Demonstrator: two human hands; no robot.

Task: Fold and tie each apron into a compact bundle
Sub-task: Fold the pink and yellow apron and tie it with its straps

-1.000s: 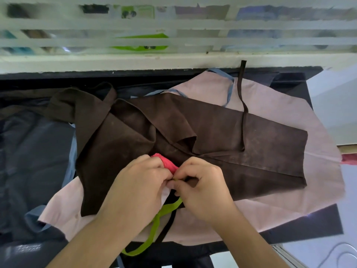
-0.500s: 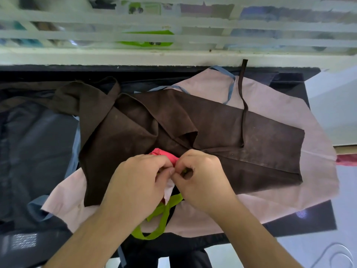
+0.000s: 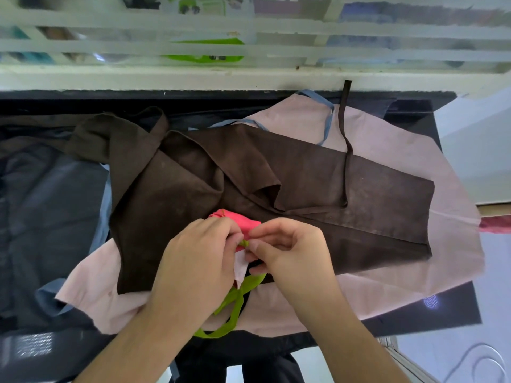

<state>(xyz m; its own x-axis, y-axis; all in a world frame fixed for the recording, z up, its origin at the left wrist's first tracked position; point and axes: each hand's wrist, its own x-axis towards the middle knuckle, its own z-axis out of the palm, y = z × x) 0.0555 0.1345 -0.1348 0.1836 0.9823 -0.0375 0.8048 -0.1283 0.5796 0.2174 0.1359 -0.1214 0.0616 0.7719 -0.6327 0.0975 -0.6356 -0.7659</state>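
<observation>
Red apron bundle [image 3: 237,219] on the brown apron [image 3: 318,194], near table edge | left hand [image 3: 193,269], right hand [image 3: 293,255] both pinch the green strap [image 3: 235,308] | strap loop drawn shorter since a second ago | I judge the knot is tightening, tie nearly done.
</observation>
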